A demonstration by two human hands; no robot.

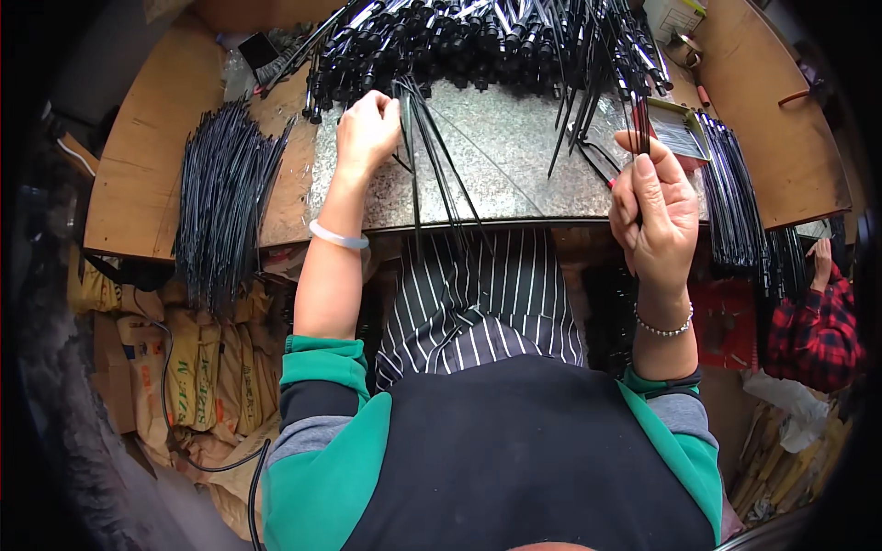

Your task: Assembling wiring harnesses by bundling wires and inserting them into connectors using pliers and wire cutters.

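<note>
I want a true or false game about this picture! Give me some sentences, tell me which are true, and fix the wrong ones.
1. The right hand holds thin black strips. True.
2. A red watch is on the left forearm. False: the left forearm wears a pale bangle.
3. A beaded bracelet is on the right arm. True.
4. The big black pile is on the floor. False: the big black pile is at the back of the table.
5. A red and black checked sleeve shows at the far right. True.
6. The lap cloth has polka dots. False: the lap cloth has stripes.
</note>
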